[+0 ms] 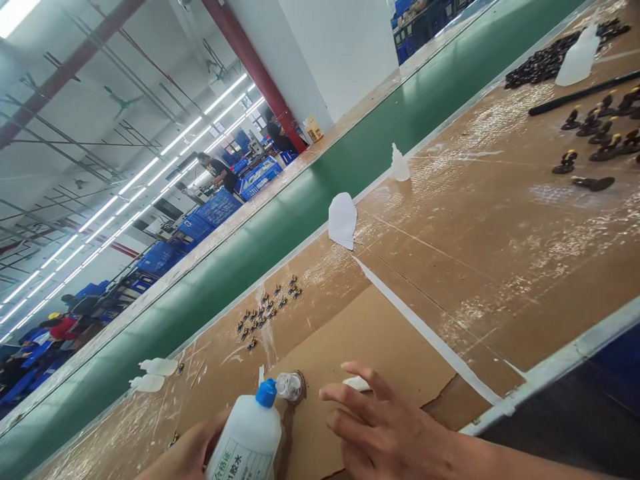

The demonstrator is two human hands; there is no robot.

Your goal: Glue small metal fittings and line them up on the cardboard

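My left hand is wrapped round a white glue bottle with a blue tip, at the bottom edge of the head view. The tip points at a small clear cap lying on the cardboard-covered bench. My right hand hovers just right of the bottle, fingers spread and empty, close to a white scrap. A cluster of several small dark parts lies further up the cardboard.
A green conveyor belt runs along the bench's far side. Two white bottles lie at the left, another stands by the belt, a larger one at top right among many dark parts. People work by blue crates beyond.
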